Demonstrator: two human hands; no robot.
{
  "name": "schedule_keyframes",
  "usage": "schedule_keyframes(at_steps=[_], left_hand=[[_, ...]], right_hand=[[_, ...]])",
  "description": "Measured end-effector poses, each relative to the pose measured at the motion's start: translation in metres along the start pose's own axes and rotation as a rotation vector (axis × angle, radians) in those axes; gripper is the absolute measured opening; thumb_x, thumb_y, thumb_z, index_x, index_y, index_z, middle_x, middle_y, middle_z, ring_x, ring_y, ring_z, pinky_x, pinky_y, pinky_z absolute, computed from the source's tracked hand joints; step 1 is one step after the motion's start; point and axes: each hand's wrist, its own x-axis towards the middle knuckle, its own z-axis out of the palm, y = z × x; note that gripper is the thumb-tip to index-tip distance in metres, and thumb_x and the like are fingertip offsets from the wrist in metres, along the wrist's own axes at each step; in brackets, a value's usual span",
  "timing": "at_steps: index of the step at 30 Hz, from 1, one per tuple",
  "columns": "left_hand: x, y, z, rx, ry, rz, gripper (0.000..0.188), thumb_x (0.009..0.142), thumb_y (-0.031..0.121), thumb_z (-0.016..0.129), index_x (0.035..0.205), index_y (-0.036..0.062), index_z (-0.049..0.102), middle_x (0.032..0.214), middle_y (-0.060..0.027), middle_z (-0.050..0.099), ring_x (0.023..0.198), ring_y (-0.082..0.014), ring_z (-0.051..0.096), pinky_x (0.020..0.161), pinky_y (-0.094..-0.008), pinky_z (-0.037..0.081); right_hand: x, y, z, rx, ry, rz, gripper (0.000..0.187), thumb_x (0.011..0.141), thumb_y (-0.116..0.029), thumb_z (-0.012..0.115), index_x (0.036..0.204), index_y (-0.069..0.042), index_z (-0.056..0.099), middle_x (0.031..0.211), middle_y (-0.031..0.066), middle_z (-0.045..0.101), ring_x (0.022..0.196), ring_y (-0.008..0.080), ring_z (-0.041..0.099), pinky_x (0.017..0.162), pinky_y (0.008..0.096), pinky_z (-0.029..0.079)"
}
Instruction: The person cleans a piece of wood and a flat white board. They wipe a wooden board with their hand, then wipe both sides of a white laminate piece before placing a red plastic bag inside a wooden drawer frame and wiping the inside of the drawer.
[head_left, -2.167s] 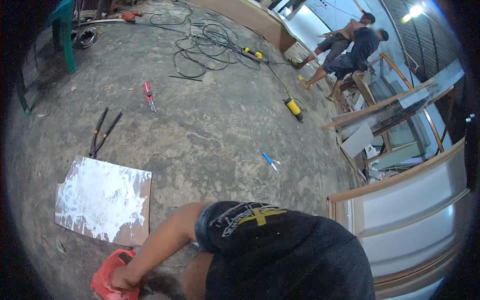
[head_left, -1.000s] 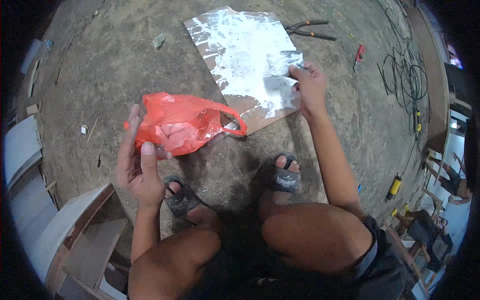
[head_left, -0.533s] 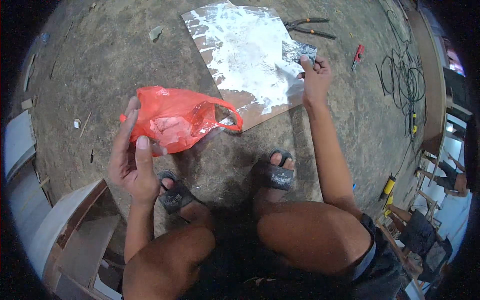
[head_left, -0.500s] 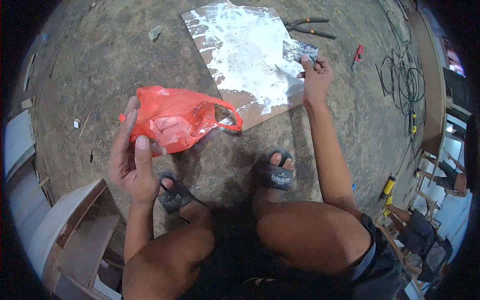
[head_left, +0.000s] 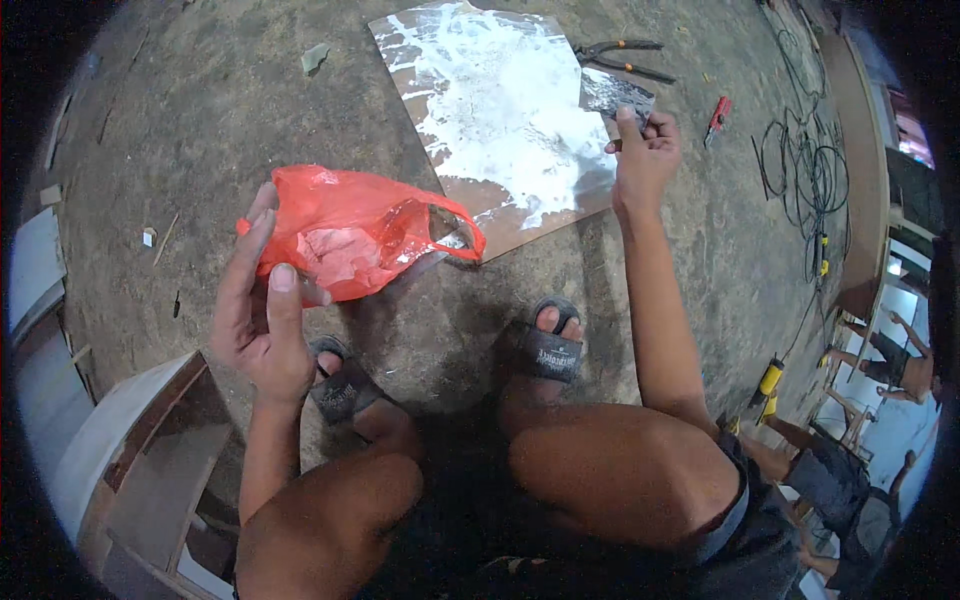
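Note:
My left hand (head_left: 262, 325) is cupped at the left end of a thin red plastic bag (head_left: 350, 225), its thumb in front and its fingers partly hidden by the plastic. Inside the bag shows a pale lump (head_left: 340, 258), and the bag's handle loop hangs toward the right. Pinched in my right hand (head_left: 645, 155) is a flat dark rectangular piece (head_left: 615, 92) smeared with white. That piece is over the right edge of a brown board (head_left: 510, 236), which is coated with wet-looking white stuff (head_left: 500, 110).
Pincers (head_left: 630, 60) with orange-banded dark handles lie beyond the board. Right of them are a red-handled tool (head_left: 716, 120) and a coiled black cable (head_left: 805, 165). Wooden panel pieces (head_left: 150, 440) stand at lower left. Other people (head_left: 840, 475) are at the far right.
My right hand has moved slightly right with the dark flat piece, off the white-coated surface toward the board's edge. My left hand and the red bag have barely shifted.

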Motion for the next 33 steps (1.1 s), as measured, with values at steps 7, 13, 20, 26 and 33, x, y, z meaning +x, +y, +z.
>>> schedule_keyframes(at_steps=[7, 13, 20, 26, 33], left_hand=[[-0.002, -0.001, -0.003, -0.03, -0.011, 0.004, 0.038, 0.093, 0.008, 0.049, 0.13, -0.0003, 0.051, 0.133, -0.0201, 0.052, 0.073, -0.009, 0.06, 0.057, -0.0214, 0.05], [-0.001, -0.002, -0.003, -0.047, -0.001, 0.019, 0.037, 0.092, 0.009, 0.05, 0.128, -0.0007, 0.052, 0.133, -0.0203, 0.052, 0.071, -0.0086, 0.06, 0.056, -0.021, 0.05], [0.001, 0.0, -0.001, 0.0, 0.005, 0.03, 0.038, 0.093, 0.012, 0.051, 0.129, 0.0002, 0.052, 0.133, -0.0208, 0.052, 0.074, -0.0096, 0.06, 0.059, -0.0225, 0.051], [-0.001, -0.003, -0.001, -0.017, -0.002, 0.004, 0.038, 0.093, 0.014, 0.051, 0.129, 0.001, 0.052, 0.134, -0.0212, 0.051, 0.074, -0.0098, 0.06, 0.06, -0.0232, 0.051], [0.0, -0.003, -0.003, 0.029, -0.019, 0.045, 0.038, 0.094, 0.013, 0.05, 0.13, 0.0025, 0.051, 0.133, -0.0212, 0.051, 0.072, -0.0097, 0.06, 0.058, -0.0232, 0.051]], right_hand=[[-0.001, -0.001, 0.003, -0.007, 0.027, -0.126, 0.015, 0.083, -0.003, 0.068, 0.092, 0.0, 0.056, 0.077, 0.0067, 0.062, 0.054, 0.0078, 0.055, 0.044, 0.0225, 0.048], [-0.003, -0.004, 0.003, -0.157, 0.008, -0.207, 0.013, 0.081, -0.003, 0.069, 0.087, -0.001, 0.058, 0.073, 0.005, 0.06, 0.051, 0.0072, 0.054, 0.043, 0.0227, 0.047], [-0.004, -0.002, 0.005, -0.101, 0.011, -0.196, 0.013, 0.082, -0.001, 0.068, 0.087, -0.001, 0.057, 0.071, 0.0049, 0.06, 0.048, 0.0073, 0.053, 0.041, 0.0227, 0.046], [-0.01, 0.001, 0.004, -0.093, -0.023, -0.123, 0.017, 0.082, -0.002, 0.07, 0.088, 0.0, 0.055, 0.074, 0.0069, 0.06, 0.05, 0.0079, 0.055, 0.04, 0.0234, 0.047], [-0.011, 0.003, 0.006, -0.052, -0.017, -0.095, 0.016, 0.083, -0.002, 0.069, 0.088, -0.002, 0.054, 0.075, 0.0063, 0.06, 0.052, 0.0087, 0.055, 0.041, 0.0233, 0.046]])
